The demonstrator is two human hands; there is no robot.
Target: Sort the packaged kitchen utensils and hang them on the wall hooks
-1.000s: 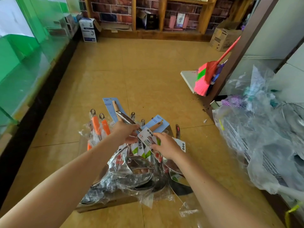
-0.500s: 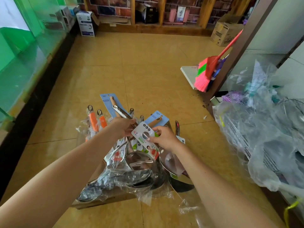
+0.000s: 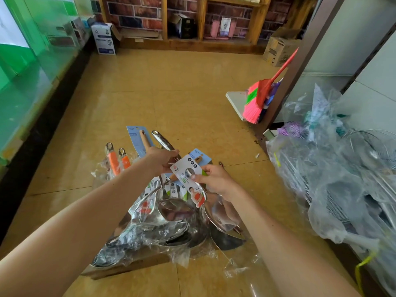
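A heap of plastic-wrapped steel ladles and spatulas (image 3: 162, 224) lies on a flat cardboard piece on the tiled floor before me. My left hand (image 3: 162, 159) grips the shiny steel handle (image 3: 161, 139) of one utensil, which points up and away. My right hand (image 3: 214, 179) pinches a white and green label card (image 3: 187, 174) with a round hole, attached to a packaged utensil lifted over the heap. Two orange-handled utensils (image 3: 117, 159) stick out at the heap's left. Blue backing cards (image 3: 137, 138) with wooden handles lie behind. No wall hooks are in view.
Clear plastic bags holding wire racks (image 3: 334, 179) pile up on the right. A pink and green broom (image 3: 261, 97) leans on a brown post. Cardboard boxes (image 3: 280, 48) and wooden shelving stand at the far wall. A green glass partition (image 3: 27, 78) runs along the left.
Both hands have lifted slightly, raising the label card and the steel handle higher over the heap. The view has tilted a little.
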